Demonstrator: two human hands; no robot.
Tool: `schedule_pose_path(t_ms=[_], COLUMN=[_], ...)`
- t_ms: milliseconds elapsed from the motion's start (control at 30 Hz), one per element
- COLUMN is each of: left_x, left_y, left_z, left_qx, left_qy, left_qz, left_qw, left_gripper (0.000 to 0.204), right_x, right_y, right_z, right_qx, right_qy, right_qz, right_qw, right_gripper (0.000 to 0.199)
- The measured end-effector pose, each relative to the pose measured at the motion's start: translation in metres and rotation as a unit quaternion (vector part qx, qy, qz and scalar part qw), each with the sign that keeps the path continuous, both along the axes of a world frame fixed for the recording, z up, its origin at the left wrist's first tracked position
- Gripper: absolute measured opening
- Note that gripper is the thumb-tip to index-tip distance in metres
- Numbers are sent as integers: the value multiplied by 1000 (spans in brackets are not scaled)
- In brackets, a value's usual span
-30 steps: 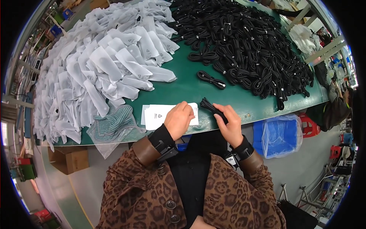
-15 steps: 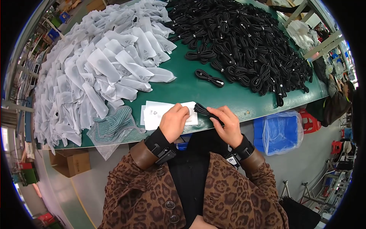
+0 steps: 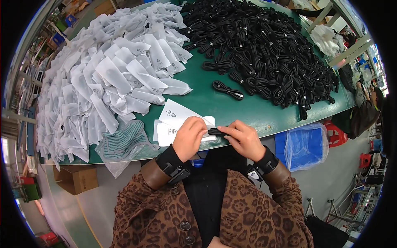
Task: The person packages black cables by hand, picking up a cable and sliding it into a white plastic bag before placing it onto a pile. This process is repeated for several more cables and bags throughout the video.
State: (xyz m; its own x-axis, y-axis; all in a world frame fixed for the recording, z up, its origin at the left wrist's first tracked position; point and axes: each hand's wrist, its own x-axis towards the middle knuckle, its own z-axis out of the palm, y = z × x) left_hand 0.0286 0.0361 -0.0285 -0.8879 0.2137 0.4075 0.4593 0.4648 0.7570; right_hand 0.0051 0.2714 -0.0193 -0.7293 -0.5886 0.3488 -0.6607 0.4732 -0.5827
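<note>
My left hand (image 3: pixel 189 137) holds the mouth of a flat white plastic bag (image 3: pixel 178 118) that lies at the near edge of the green table (image 3: pixel 215 103). My right hand (image 3: pixel 244 138) grips a coiled black cable (image 3: pixel 216 132) whose end sits at the bag's opening between my two hands. Most of the cable is hidden by my fingers. A second flat white bag (image 3: pixel 164 131) lies under the first.
A big heap of filled white bags (image 3: pixel 99 78) covers the table's left half. A large pile of coiled black cables (image 3: pixel 269 49) fills the right half, with one loose coil (image 3: pixel 227 89) nearer. A striped cloth bag (image 3: pixel 124 140) hangs at the edge. A blue bin (image 3: pixel 304 144) and a cardboard box (image 3: pixel 76 180) stand on the floor.
My right hand carried the coiled cable leftward to the bag's mouth, and my left hand closed on the bag's opening; the two hands now meet.
</note>
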Motion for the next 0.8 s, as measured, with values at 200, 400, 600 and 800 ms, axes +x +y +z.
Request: schedule_pose_path(t_ms=[200,400,600,800], left_x=[-7,-17,-21,-30], left_y=[1,-9,-14,-14], left_z=[13,19,38,42], left_qx=[-70,-9,80,195], left_qy=[79,38,-68,-104], left_qz=[-41,17,10,-36], left_qw=[994,999,994,975], left_gripper=[14,13,9,6], right_x=[-4,-13,-24,-26], right_y=[-8,-17,-28,-46], right_z=[-9,21,33,30], right_qx=[-211,-71,-141,-330], right_qy=[-395,-3,-5,-187], right_qz=[-93,57,32,-57], right_qw=[889,996,989,924], right_gripper=[33,31,36,40])
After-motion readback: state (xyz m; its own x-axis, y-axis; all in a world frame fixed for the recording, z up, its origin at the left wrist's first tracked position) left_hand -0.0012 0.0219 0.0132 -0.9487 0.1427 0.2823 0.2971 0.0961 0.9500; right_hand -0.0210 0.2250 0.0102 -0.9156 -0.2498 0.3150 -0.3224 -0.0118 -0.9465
